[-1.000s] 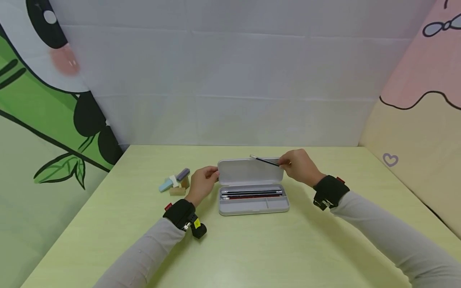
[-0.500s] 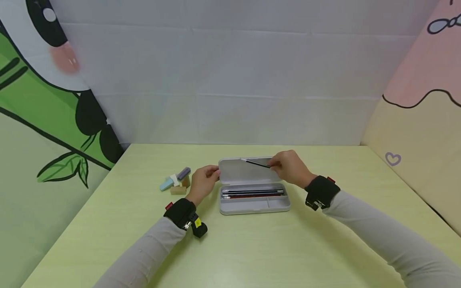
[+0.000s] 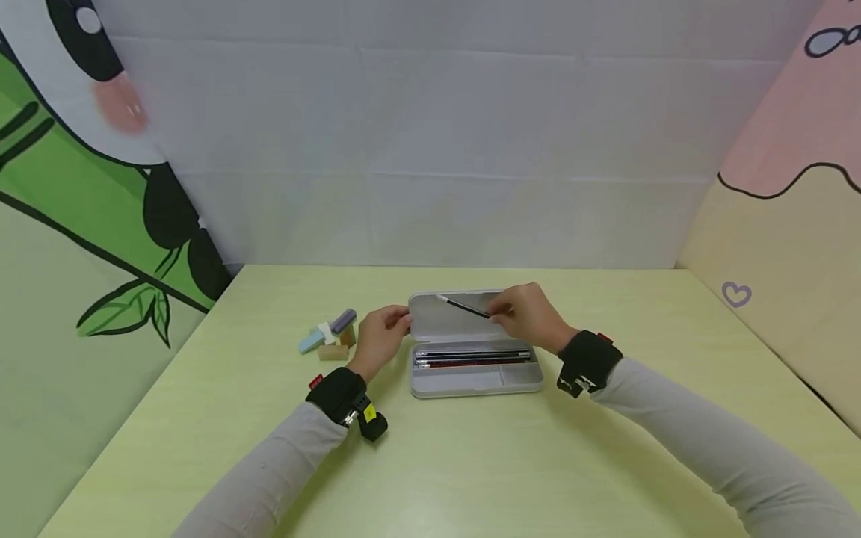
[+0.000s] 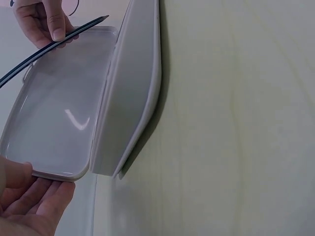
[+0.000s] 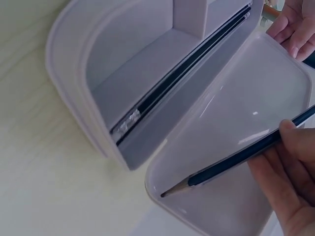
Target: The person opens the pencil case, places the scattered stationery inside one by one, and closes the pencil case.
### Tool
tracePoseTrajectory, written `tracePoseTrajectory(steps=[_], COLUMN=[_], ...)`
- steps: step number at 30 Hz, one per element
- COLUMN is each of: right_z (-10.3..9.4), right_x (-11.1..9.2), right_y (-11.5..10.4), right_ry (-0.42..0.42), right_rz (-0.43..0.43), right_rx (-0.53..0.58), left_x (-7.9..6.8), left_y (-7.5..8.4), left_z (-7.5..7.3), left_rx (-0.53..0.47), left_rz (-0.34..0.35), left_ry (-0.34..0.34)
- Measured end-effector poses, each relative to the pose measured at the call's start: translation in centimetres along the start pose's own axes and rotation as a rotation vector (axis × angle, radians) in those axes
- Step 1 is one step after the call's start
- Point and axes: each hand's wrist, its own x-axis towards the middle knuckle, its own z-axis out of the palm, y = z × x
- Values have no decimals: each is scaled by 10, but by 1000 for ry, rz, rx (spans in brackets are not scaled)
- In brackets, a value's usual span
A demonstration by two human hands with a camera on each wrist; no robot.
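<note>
A pale grey pencil case (image 3: 454, 383) lies with its lid (image 3: 437, 323) raised at the back. My left hand (image 3: 380, 340) holds the left end of that lid, thumb on one side and fingers on the other in the left wrist view. Between thumb and fingers, my right hand (image 3: 531, 317) pinches a dark pencil (image 5: 231, 160) in front of the lid's inner face. Its sharpened tip points right in the head view and its pale end points left. Several pencils (image 3: 474, 357), dark ones and a reddish one, lie lengthwise in the rear compartment of the case.
Left of my left hand sits a small pile of blocks: a light blue block (image 3: 312, 341), a purple block (image 3: 343, 321), a tan block (image 3: 333, 352) and a white piece. The case's front part has a divider toward its right. A white backdrop (image 3: 430, 149) stands behind the table (image 3: 457, 463).
My right hand has moved left with the pencil, from the lid's right end further across its inner face. My left hand keeps its hold on the lid.
</note>
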Motion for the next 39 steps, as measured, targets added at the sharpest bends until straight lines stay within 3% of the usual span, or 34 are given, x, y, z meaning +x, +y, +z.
tracePoseTrajectory(steps=[16, 30, 39], right_z=[17, 30, 42], right_x=[-3, -11, -10], right_y=[1, 4, 1], right_ry=[-28, -81, -88], right_rz=[41, 70, -44], right_rx=[74, 47, -118], left_x=[2, 0, -3], left_y=[-2, -2, -1], left_z=[-2, -3, -3], left_rx=[9, 16, 22], left_rz=[-9, 20, 13], left_ry=[1, 2, 8])
